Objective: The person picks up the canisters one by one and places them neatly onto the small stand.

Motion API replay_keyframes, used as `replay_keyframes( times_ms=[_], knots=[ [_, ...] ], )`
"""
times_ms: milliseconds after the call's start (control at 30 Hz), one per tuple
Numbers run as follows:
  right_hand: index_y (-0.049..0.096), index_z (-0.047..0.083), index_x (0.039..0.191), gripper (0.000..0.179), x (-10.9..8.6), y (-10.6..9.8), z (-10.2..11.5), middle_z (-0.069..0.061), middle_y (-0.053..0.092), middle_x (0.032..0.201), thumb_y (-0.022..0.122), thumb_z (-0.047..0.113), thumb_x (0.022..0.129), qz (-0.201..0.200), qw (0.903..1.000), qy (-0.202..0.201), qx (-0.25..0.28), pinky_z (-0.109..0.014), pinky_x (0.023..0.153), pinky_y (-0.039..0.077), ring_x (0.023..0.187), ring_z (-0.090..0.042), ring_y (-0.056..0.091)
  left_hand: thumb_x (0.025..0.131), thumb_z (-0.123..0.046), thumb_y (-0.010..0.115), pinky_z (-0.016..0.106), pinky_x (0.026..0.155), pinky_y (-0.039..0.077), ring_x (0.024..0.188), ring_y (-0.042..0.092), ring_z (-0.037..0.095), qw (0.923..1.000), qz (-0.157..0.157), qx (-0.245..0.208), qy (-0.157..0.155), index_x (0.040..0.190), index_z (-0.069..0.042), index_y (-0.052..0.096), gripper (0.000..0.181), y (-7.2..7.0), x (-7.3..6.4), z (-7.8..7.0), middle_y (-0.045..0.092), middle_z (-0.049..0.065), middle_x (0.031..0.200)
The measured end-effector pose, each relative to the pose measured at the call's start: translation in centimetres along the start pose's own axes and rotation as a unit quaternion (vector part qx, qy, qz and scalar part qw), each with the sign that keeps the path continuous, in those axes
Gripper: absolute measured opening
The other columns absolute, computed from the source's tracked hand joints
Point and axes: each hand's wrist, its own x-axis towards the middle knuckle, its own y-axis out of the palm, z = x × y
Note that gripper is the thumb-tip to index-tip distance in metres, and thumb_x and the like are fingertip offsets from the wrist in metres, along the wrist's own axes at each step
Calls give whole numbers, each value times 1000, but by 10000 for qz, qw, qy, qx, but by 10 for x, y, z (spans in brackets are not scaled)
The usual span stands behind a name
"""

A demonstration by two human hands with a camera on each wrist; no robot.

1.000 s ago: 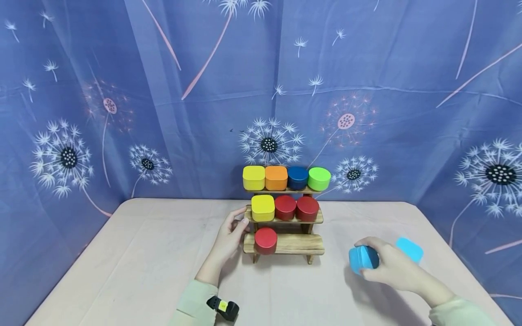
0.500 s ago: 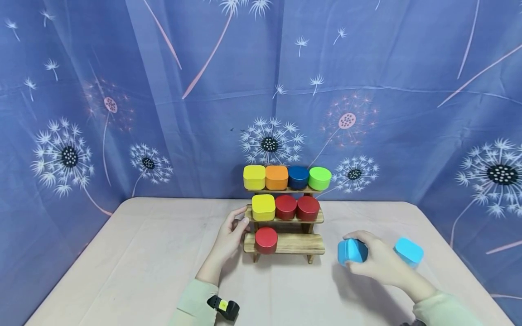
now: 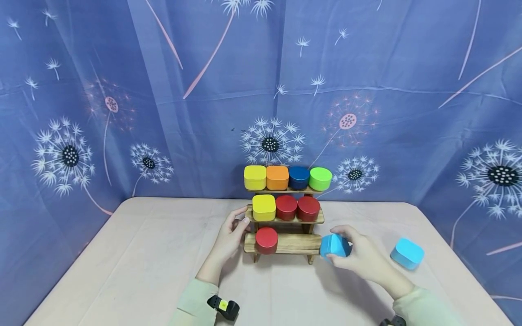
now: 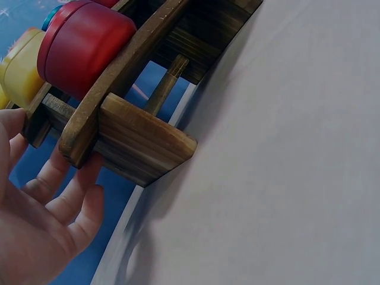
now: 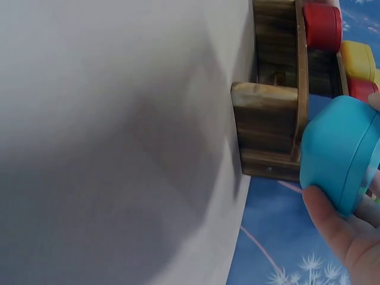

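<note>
A three-tier wooden display rack (image 3: 299, 244) holds small lidded tins. My left hand (image 3: 227, 237) grips the left end of its middle shelf, thumb in front; in the left wrist view, other fingers lie against the end of the lowest shelf (image 4: 77, 139). A light blue tin (image 3: 335, 246) sits between the thumb and fingers of my right hand (image 3: 364, 256), tilted and overlapping the right end of the lowest shelf. In the right wrist view this blue tin (image 5: 335, 148) is close beside the shelf end. One red round tin (image 3: 266, 241) stands at the left of that shelf.
Yellow (image 3: 255, 177), orange (image 3: 277, 177), dark blue (image 3: 299, 178) and green (image 3: 320, 179) tins line the top shelf. A yellow tin (image 3: 263, 208) and two red ones (image 3: 308, 208) fill the middle. Another light blue tin (image 3: 407, 253) lies on the table at right. A blue curtain (image 3: 195, 136) hangs behind.
My right hand has carried the light blue tin leftward and slightly up to the lowest shelf's right end, uncovering the other blue tin. My left hand has stayed at the rack.
</note>
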Motion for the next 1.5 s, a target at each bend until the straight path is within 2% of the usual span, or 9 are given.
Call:
replay_keyframes(
  times_ms=[233,467,567,667,833,967,1100,1233,1500],
  knots=[
    [60,10,110,50,5,7,6,-9,68,100,82,25,66,89,9999,-6,-134,-23,62,50,76,-12,60,98,-15,49,40,64,50,80,58,21,10000,6,78,42,137,-10,46,39,0,0,0,60,22,91],
    [64,15,117,54,7,19,5,1,66,111,83,25,67,-339,9987,-373,-101,-27,73,51,96,-13,60,98,-15,50,37,60,49,78,58,22,10000,-20,63,11,136,-10,46,39,0,0,-1,60,19,88],
    [65,14,118,56,7,25,4,2,63,109,84,23,66,-513,9975,-475,114,-25,72,49,95,-11,56,98,-15,50,38,60,49,78,57,22,10000,-19,44,-12,136,-10,46,39,0,0,-1,60,19,88],
    [64,10,119,58,7,32,4,-1,60,107,85,23,66,-670,9965,-342,376,-24,68,47,92,-11,52,98,-14,49,40,61,50,78,58,23,10000,-33,67,-12,136,-10,46,39,0,0,-1,60,21,89],
    [59,7,118,60,4,39,3,-7,61,113,85,25,68,-881,9929,229,767,-24,66,48,88,-10,51,98,-15,49,39,63,50,81,58,23,9998,-45,184,-48,137,-11,46,39,1,0,0,60,23,92],
    [61,6,112,55,3,39,1,-8,61,115,86,24,67,-983,9906,271,915,-22,65,49,87,-7,52,98,-15,49,37,63,50,81,58,21,9998,-41,199,-68,137,-11,46,39,0,1,-1,59,27,94],
    [60,8,116,57,1,33,0,-10,57,123,85,28,69,-693,9926,267,958,-23,67,52,98,-12,52,98,-15,49,38,64,50,81,58,19,9998,-10,189,-49,137,-10,46,39,0,1,-1,59,27,95],
    [57,12,123,61,0,21,-1,-7,55,128,82,33,71,-362,9959,221,796,-31,76,54,105,-15,54,98,-15,49,38,65,51,81,58,20,9997,-24,218,-72,137,-11,46,38,0,1,-1,60,25,94],
    [53,6,126,61,-3,3,-12,-11,60,121,80,27,76,57,9965,158,823,-32,76,53,98,-28,63,98,-15,49,37,63,50,80,58,22,9997,-28,214,-96,136,-13,48,38,-1,3,1,60,19,91]
  ],
)
